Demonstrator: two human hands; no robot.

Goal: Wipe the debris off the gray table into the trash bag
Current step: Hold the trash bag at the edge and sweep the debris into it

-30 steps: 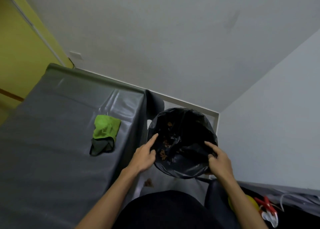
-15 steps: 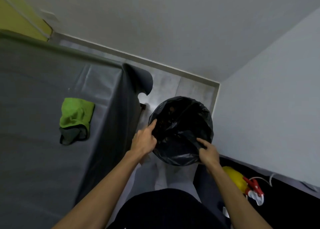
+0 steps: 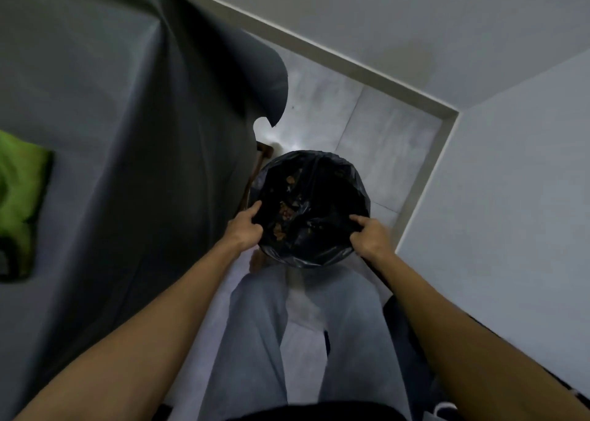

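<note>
bag (image 3: 314,208) low, ahead, right of table (image 3: 95,101) | left hand (image 3: 244,230) – right hand (image 3: 368,238) apart, each pinching rim | debris (image 3: 284,211) inside

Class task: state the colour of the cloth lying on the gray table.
Bright green cloth, darker at its lower edge; the head view shows it.

You see a thin, glossy black plastic trash bag (image 3: 314,210), crinkled, with dry brown crumbs (image 3: 286,209) inside. The desk (image 3: 95,108) wears a smooth, matt gray cover. The green cloth (image 3: 19,181) looks soft; floor tiles (image 3: 376,133) are pale and faintly shiny.
</note>
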